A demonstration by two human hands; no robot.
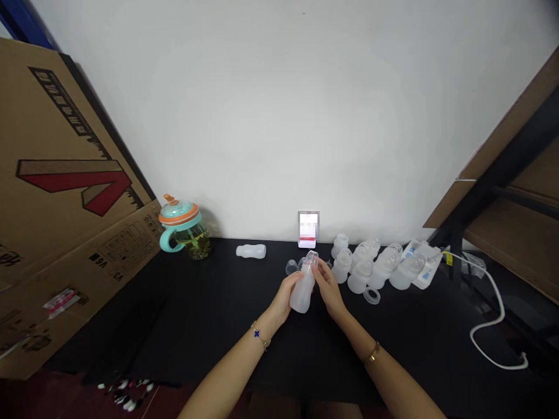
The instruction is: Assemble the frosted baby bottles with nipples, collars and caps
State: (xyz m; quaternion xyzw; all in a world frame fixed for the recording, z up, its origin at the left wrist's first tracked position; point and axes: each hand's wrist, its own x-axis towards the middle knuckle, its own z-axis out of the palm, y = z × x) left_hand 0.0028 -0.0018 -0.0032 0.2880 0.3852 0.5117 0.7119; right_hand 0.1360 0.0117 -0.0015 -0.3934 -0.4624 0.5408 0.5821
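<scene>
And here's the bottle point(299, 295), right in front of me, between my two hands above the black table point(218, 326). It's tilted: the base points down towards me, and the long axis runs away and slightly right, up to the clear cap point(311, 258) at the top. My left hand point(282, 297) is curled round the body from the left, thumb along its side. My right hand point(329, 288) has its fingers closed in at the top end, so it's the nearer one to that cap; how firmly the cap sits, I can't tell, and some fingertips are hidden. Out to the left, nearer my left hand, another bottle point(251, 251) lies on its side, long axis running across. Over on the right, nearer my right hand, a cluster of bottles point(358, 278) stands with a loose ring point(371, 295) just in front.
</scene>
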